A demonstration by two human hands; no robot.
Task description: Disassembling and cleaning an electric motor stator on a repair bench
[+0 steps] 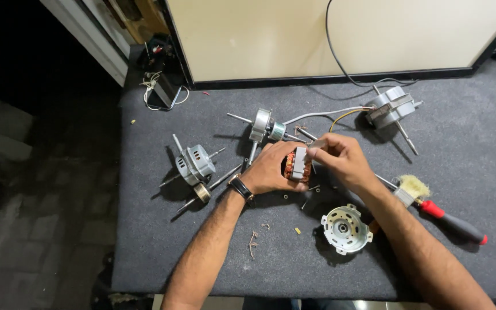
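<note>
Stator [297,165] gripped in left hand [271,169] just above the end bell [346,228] on the bench [466,149] — right hand [343,158] pinching its top. Probably heavy, rigid; copper windings delicate — best held by steel core.

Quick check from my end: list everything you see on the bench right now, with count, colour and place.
Stator: 1, grey core with copper windings, centre, in the left hand.
Fan motors: 3, silver-grey, left, top centre and top right.
End cover: 1, silver, front centre.
Brush: 1, pale bristles, right.
Screwdriver: 1, red and black handle, right.
Mat: 1, dark grey, over the bench.
Left hand: 1, wears a wristwatch, grips the stator.
Right hand: 1, fingers on the stator's top.
</note>
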